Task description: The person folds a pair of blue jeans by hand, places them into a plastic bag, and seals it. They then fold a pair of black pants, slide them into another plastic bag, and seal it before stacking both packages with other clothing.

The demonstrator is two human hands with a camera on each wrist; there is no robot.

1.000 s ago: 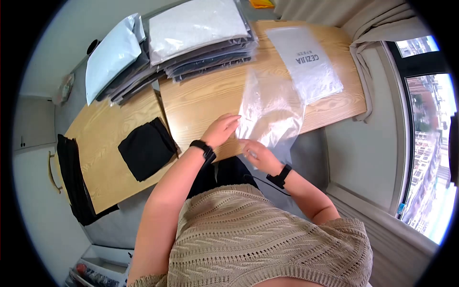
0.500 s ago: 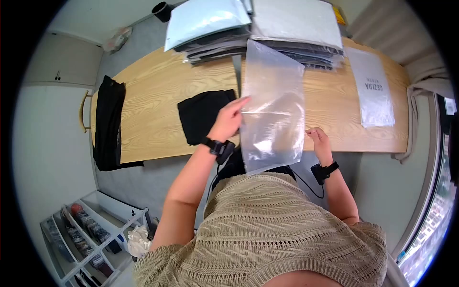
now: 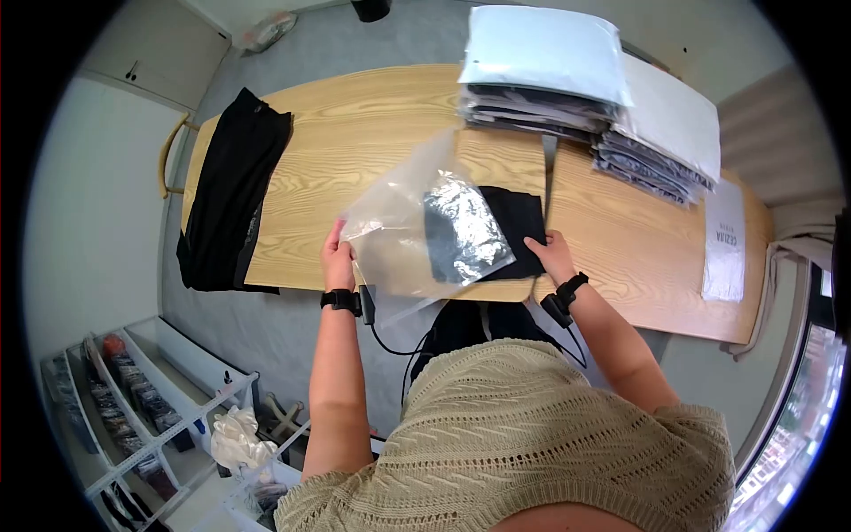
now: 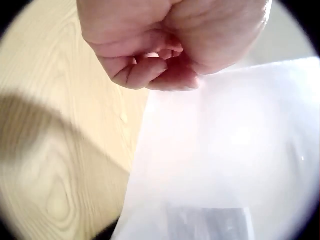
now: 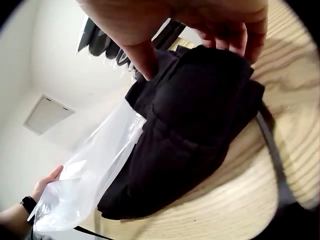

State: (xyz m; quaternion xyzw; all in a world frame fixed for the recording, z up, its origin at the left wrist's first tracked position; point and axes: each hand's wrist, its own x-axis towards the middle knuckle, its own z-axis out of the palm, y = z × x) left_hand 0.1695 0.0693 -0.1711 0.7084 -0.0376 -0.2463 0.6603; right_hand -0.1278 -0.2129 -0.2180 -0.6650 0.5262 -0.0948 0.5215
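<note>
In the head view my left hand (image 3: 338, 264) pinches a corner of a clear plastic bag (image 3: 390, 222). The left wrist view shows curled fingers (image 4: 147, 72) and thumb closed on the bag's edge (image 4: 200, 125). The bag's far part lies over the left portion of a folded black cloth (image 3: 519, 222). My right hand (image 3: 553, 255) grips the cloth's right edge. Seen from the right wrist, thumb and fingers hold the bunched end of the black cloth (image 5: 190, 110), and the bag (image 5: 90, 175) reaches its left side.
Stacks of bagged garments (image 3: 545, 58) stand at the table's back right, beside a printed bag (image 3: 724, 239). Another black garment (image 3: 232, 195) lies on the left of the wooden table (image 3: 355, 106). A dark strap (image 3: 549, 177) runs over the gap between the table parts.
The view has swung left. My left hand has carried the bag leftward, and the bag now covers part of the black cloth. My right hand has come to the cloth and taken hold of it.
</note>
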